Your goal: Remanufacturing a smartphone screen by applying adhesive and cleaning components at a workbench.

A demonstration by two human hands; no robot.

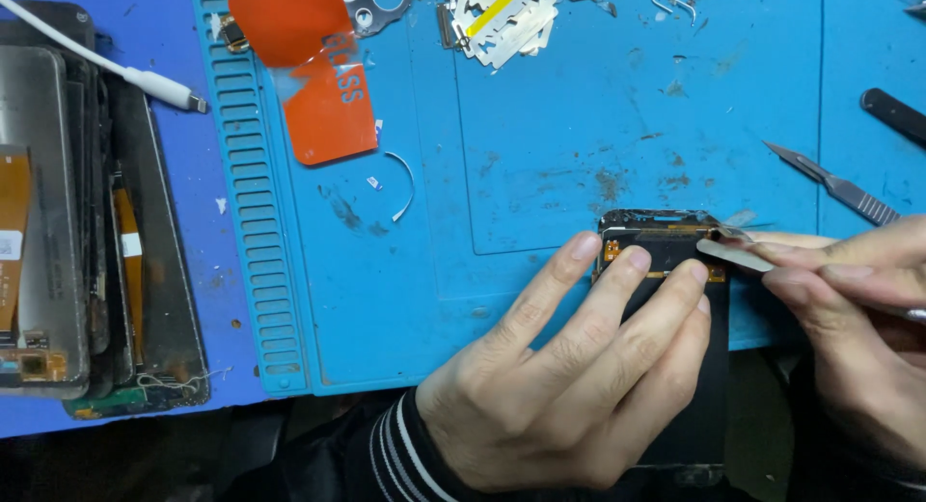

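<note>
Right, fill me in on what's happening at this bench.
A person is working on a dark phone screen panel lying at the near edge of a blue work mat. The left hand lies flat across the panel, fingers spread over it. The right hand pinches a thin flat blade with its tip at the panel's top right corner. A scalpel lies unused on the mat nearby, and a stack of other screen panels sits at the left.

Blue ribbed mat [540, 126]; orange film [313, 68]; black screen panel [675, 271]; black-and-white striped cuff [391, 454]; white cable [116, 68].
</note>
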